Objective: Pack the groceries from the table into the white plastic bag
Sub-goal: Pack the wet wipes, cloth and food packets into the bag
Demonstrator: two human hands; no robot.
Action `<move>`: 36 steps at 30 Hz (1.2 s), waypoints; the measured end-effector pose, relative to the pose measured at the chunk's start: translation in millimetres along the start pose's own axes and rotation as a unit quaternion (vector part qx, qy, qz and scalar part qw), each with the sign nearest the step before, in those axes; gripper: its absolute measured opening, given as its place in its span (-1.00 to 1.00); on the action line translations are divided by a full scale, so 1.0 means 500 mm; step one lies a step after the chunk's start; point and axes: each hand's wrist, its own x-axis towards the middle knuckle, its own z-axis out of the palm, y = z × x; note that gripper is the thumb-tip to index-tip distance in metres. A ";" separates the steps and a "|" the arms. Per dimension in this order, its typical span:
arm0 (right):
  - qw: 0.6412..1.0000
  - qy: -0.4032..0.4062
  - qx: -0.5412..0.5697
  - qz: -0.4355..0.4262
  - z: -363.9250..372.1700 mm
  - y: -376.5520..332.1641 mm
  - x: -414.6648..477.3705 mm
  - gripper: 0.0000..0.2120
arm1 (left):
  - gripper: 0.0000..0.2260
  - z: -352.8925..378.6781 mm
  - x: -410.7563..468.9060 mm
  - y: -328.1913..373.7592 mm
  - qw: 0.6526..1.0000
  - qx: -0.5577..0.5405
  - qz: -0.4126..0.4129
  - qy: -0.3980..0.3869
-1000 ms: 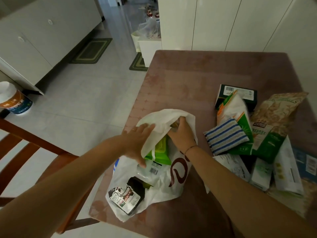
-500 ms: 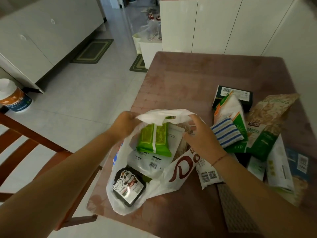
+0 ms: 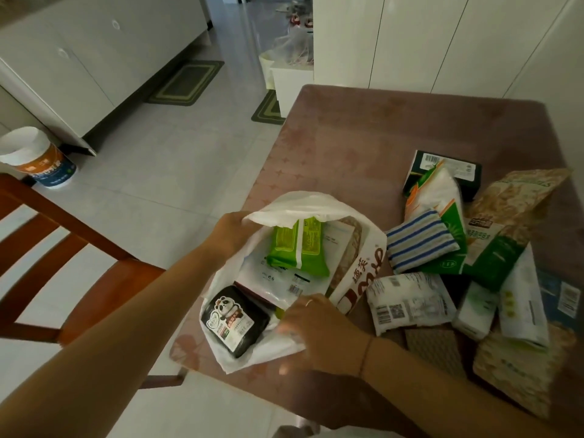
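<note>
The white plastic bag (image 3: 303, 206) lies open at the near left corner of the table (image 3: 363, 147). Inside it show a green wipes pack (image 3: 297, 246), a white flat pouch (image 3: 271, 279) and a black pack with a panda label (image 3: 235, 320). My left hand (image 3: 232, 235) grips the bag's upper left rim. My right hand (image 3: 319, 333) holds the bag's near edge by the black pack. To the right lie a striped blue cloth (image 3: 417, 243), a white packet with a QR code (image 3: 409, 301), a white-and-green bag (image 3: 442, 210) and a dark box (image 3: 455, 170).
More packets pile up at the table's right side, including a tall brown cereal bag (image 3: 512, 216) and a white pouch (image 3: 521, 308). A wooden chair (image 3: 72, 248) stands left of the table. A bucket (image 3: 38, 159) sits on the tiled floor.
My right hand moved from the bag's right rim down to its near edge. The bag's mouth is spread wider. The white QR packet now lies fully in view.
</note>
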 end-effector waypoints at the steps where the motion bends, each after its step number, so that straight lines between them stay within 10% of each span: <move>1: 0.999 -0.010 -0.045 -0.008 0.013 -0.004 0.002 -0.47 | -0.80 -0.002 -0.011 -0.004 1.000 0.020 0.013 -0.008; 7: 0.994 0.045 -0.100 0.014 0.063 0.011 -0.001 -0.69 | -0.71 -0.023 -0.089 -0.078 0.993 0.119 0.015 -0.018; 14: 0.983 0.179 0.038 0.002 0.064 0.010 -0.019 -0.78 | -0.73 -0.008 -0.185 -0.213 0.974 0.090 -0.181 0.106; 22: 0.926 0.341 0.162 -0.025 -0.067 0.013 -0.098 -0.82 | -0.81 -0.091 -0.194 -0.004 0.977 -0.016 -0.014 0.210; 28: 0.957 0.237 0.163 0.028 -0.083 0.059 -0.150 -0.76 | -0.79 -0.072 -0.152 0.049 0.976 0.025 0.058 0.210; 30: 0.956 0.209 0.192 0.067 -0.078 0.061 -0.168 -0.92 | -0.53 -0.052 -0.150 0.031 0.972 0.093 0.031 0.212; 33: 0.944 0.245 0.210 0.069 -0.071 0.056 -0.192 -0.59 | -0.16 -0.035 -0.154 0.015 0.971 0.071 -0.028 0.225; 36: 0.937 0.227 0.252 0.085 -0.075 0.047 -0.205 -0.48 | -0.44 -0.035 -0.143 0.008 0.975 0.084 -0.060 0.198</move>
